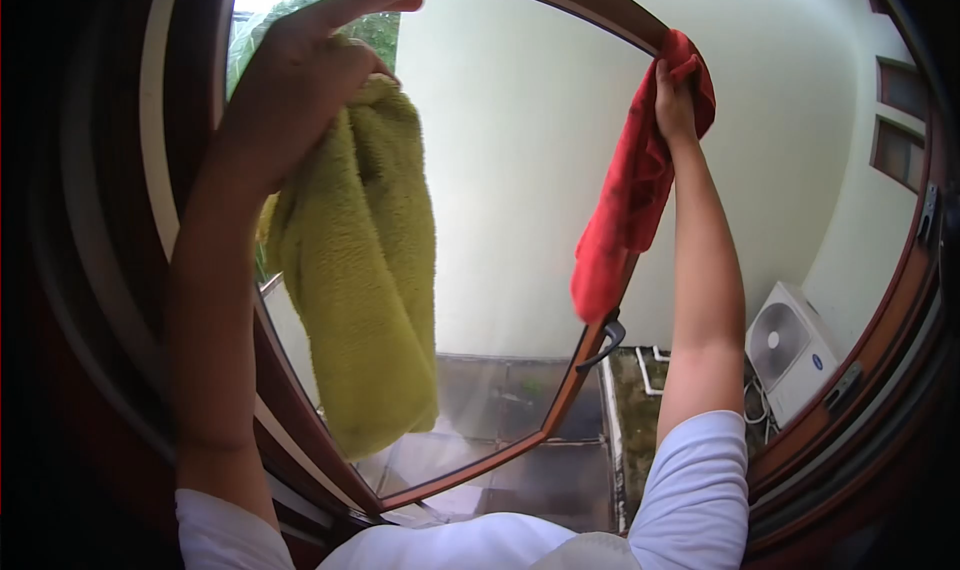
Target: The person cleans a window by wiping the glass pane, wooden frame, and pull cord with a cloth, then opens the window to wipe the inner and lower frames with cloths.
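Note:
My left hand (315,75) is raised at the upper left, with a fluffy yellow-green towel (365,280) hanging from its grip. Some of its fingers stretch out to the right, while others close on the towel's top. At the upper right, my right hand (676,105) grips a red cloth (628,190). The cloth is wrapped over the top right corner of a brown-framed window sash (460,492), and its loose end hangs down along the sash's side. The towel hangs in front of the glass; whether it touches the pane I cannot tell.
The sash stands swung outward, with a dark handle (605,346) on its right side. Outside are a pale wall (520,170), a tiled floor (545,480) and an air-conditioner unit (790,345). The fixed window frame (850,410) curves along the right.

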### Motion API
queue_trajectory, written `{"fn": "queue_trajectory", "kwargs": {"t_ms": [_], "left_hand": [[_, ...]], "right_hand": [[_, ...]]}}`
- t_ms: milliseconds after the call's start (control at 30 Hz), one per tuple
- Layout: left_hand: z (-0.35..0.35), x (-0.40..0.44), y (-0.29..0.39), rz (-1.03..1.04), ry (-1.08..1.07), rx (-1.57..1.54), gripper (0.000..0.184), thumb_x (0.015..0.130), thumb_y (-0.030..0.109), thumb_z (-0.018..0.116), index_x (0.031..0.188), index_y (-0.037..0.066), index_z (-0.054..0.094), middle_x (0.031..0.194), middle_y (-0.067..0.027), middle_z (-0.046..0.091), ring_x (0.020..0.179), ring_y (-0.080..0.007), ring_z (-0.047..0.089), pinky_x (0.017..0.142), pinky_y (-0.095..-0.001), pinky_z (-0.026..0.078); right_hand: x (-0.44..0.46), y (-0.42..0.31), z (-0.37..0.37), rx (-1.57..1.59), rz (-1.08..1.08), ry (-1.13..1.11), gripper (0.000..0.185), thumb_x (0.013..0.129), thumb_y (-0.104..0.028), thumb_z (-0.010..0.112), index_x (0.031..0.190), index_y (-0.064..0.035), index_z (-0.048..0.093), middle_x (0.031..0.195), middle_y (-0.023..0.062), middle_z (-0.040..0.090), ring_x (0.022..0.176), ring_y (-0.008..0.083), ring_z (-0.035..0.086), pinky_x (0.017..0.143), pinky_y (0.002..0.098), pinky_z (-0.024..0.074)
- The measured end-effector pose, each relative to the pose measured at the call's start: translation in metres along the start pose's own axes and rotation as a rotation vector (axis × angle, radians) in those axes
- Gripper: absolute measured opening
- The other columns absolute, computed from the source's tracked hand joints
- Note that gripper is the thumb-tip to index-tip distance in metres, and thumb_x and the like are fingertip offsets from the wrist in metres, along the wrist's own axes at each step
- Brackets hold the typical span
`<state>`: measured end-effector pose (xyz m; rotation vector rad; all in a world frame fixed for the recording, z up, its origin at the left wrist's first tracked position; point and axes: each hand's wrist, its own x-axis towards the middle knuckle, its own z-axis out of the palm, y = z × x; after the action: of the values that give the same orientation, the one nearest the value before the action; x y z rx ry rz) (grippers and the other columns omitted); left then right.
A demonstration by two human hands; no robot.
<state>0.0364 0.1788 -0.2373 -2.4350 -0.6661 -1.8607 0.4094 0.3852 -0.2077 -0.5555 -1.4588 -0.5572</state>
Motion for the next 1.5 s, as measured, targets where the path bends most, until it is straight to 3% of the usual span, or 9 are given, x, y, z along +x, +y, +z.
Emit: {"fn": "queue_trajectory", "kwargs": {"t_ms": [267,333,400,467,567,833,1000,1167,1500], "left_hand": [[0.020,-0.016,0.008,-0.062,-0.076,-0.142,0.060,0.070,0.003,0.039,0.129,0.008,0.049,0.129,-0.0059,0.052,0.069,-0.0057,0.049,0.069,-0.0192,0.047],[0.008,-0.014,0.022,-0.077,-0.477,-0.141,0.073,0.073,0.005,0.053,0.139,0.006,0.024,0.141,-0.0156,0.029,0.110,-0.0275,0.036,0.092,-0.0347,0.039],[0.044,-0.031,0.006,-0.112,-0.112,-0.181,0.060,0.070,0.000,0.038,0.129,0.011,0.051,0.127,-0.0063,0.054,0.066,-0.0061,0.050,0.064,-0.0193,0.048],[0.048,-0.049,0.003,-0.098,-0.137,-0.104,0.059,0.072,-0.001,0.038,0.127,0.013,0.052,0.125,-0.0064,0.055,0.064,-0.0063,0.051,0.063,-0.0191,0.049],[0.057,-0.070,0.001,-0.218,-0.213,-0.205,0.059,0.073,-0.004,0.038,0.125,0.017,0.055,0.120,-0.0063,0.059,0.064,-0.0072,0.052,0.063,-0.0199,0.050],[0.110,-0.110,-0.035,-0.351,-0.543,-0.140,0.059,0.069,-0.004,0.041,0.124,0.013,0.056,0.113,-0.0057,0.059,0.072,-0.0112,0.056,0.075,-0.0265,0.048],[0.108,-0.117,-0.026,-0.342,-0.577,-0.182,0.059,0.068,-0.002,0.040,0.123,0.011,0.056,0.109,-0.0078,0.060,0.071,-0.0109,0.056,0.071,-0.0254,0.048],[0.107,-0.122,-0.023,-0.326,-0.565,-0.254,0.060,0.067,-0.004,0.040,0.123,0.010,0.056,0.104,-0.0085,0.062,0.068,-0.0107,0.056,0.068,-0.0252,0.049],[0.107,-0.127,-0.024,-0.264,-0.578,-0.213,0.060,0.066,-0.005,0.039,0.120,0.009,0.058,0.100,-0.0093,0.063,0.066,-0.0121,0.055,0.065,-0.0260,0.049]], "right_hand": [[-0.159,0.004,0.011,-0.520,0.173,0.174,0.038,0.093,-0.030,0.046,0.073,0.0007,0.057,0.073,0.0225,0.060,0.069,0.0405,0.057,0.059,0.0462,0.0441],[-0.223,0.006,0.008,-0.513,0.145,0.131,0.036,0.094,-0.028,0.045,0.078,0.0022,0.056,0.080,0.0241,0.060,0.076,0.0415,0.057,0.066,0.0471,0.0443],[-0.264,0.004,-0.001,-0.510,0.071,0.174,0.036,0.095,-0.028,0.043,0.082,0.0031,0.056,0.084,0.0248,0.061,0.081,0.0414,0.058,0.070,0.0473,0.0441],[-0.266,-0.018,-0.049,-0.234,0.517,0.020,0.039,0.096,-0.031,0.041,0.087,0.0035,0.055,0.085,0.0240,0.062,0.083,0.0391,0.060,0.070,0.0455,0.0441],[-0.226,-0.024,-0.089,-0.207,0.270,0.256,0.038,0.097,-0.031,0.041,0.086,0.0034,0.054,0.074,0.0159,0.060,0.067,0.0270,0.056,0.065,0.0365,0.0440],[-0.164,-0.145,-0.117,0.839,0.481,0.281,0.047,0.091,-0.025,0.049,0.130,-0.0019,0.038,0.131,0.0099,0.042,0.119,0.0214,0.042,0.102,0.0378,0.0334],[-0.200,-0.130,-0.140,0.073,0.153,-0.076,0.045,0.066,0.001,0.044,0.110,0.0016,0.044,0.103,0.0097,0.048,0.092,0.0186,0.047,0.090,0.0287,0.0363],[-0.250,-0.078,-0.110,-0.181,0.190,0.047,0.017,0.081,-0.007,0.049,0.065,0.0002,0.050,0.057,0.0078,0.049,0.058,0.0266,0.052,0.058,0.0399,0.0420],[-0.339,-0.034,-0.074,-0.331,1.035,-0.492,0.037,0.091,-0.028,0.040,0.079,0.0039,0.055,0.071,0.0182,0.060,0.068,0.0339,0.059,0.070,0.0424,0.0464]]}}
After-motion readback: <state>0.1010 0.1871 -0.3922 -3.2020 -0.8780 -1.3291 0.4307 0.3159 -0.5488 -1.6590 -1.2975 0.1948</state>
